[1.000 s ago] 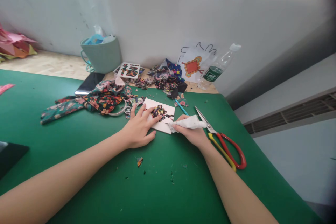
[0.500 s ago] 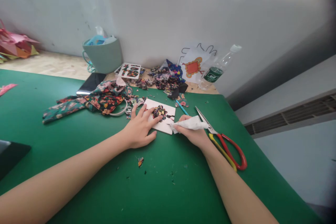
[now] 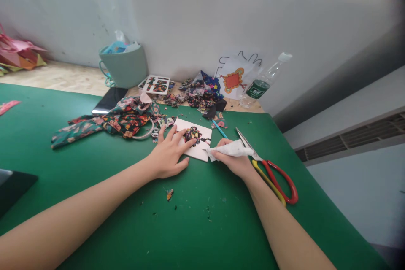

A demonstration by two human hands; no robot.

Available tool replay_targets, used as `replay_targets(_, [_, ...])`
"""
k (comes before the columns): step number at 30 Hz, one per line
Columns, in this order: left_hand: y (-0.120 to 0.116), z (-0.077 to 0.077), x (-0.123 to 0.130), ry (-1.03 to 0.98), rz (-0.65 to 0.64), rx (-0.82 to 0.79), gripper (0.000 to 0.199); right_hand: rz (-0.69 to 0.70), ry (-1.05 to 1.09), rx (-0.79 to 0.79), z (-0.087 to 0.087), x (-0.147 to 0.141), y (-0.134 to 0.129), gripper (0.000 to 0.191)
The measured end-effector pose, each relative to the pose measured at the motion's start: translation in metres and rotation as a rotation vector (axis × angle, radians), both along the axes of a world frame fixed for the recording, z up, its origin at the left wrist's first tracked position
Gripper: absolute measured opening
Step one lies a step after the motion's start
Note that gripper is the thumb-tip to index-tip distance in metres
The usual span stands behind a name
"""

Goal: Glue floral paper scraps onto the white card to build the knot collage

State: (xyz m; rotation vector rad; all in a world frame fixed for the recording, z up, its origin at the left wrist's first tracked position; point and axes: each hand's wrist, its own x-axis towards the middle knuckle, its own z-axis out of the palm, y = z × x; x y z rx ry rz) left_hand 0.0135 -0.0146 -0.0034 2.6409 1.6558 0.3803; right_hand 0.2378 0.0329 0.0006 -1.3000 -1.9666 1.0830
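A white square board [image 3: 200, 148] with a patch of dark floral fabric scraps [image 3: 192, 135] lies on the green table mat [image 3: 196, 236]. My left hand [image 3: 169, 152] rests over its left side, fingers spread, some touching the scraps. At the board's right edge, my right hand [image 3: 232, 160] is closed round a crumpled white tube [image 3: 234, 149], its narrow end at the board. The fingers beneath the tube are partly hidden. A blue pencil-like stick [image 3: 219, 128] lies just behind my right hand, and open scissors [image 3: 275, 177] with red and yellow handles lie to its right.
Floral cloth [image 3: 117, 120], a roll of tape [image 3: 145, 130] and a black phone [image 3: 109, 100] lie at the left. Behind are a green basket [image 3: 125, 67], fabric scraps [image 3: 202, 93], a patterned card [image 3: 156, 85], a drawing [image 3: 232, 78] and a leaning water bottle [image 3: 262, 84].
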Motion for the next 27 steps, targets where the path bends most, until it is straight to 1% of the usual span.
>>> replay_targets(5, [-0.0002,-0.0009,-0.0001,-0.031,0.0,-0.011,0.054,-0.015,0.001,0.005,0.0006,-0.0003,-0.0015,0.022])
replay_targets(14, [-0.0002,0.0004,0.0002,-0.011,0.001,-0.022,0.055,-0.049,-0.056,0.042,0.0031,0.001,-0.0044,0.023])
replay_targets(27, [0.0004,0.0002,0.0001,-0.005,0.002,-0.027,0.056,-0.067,-0.022,-0.012,0.0076,0.0017,-0.0055,0.018])
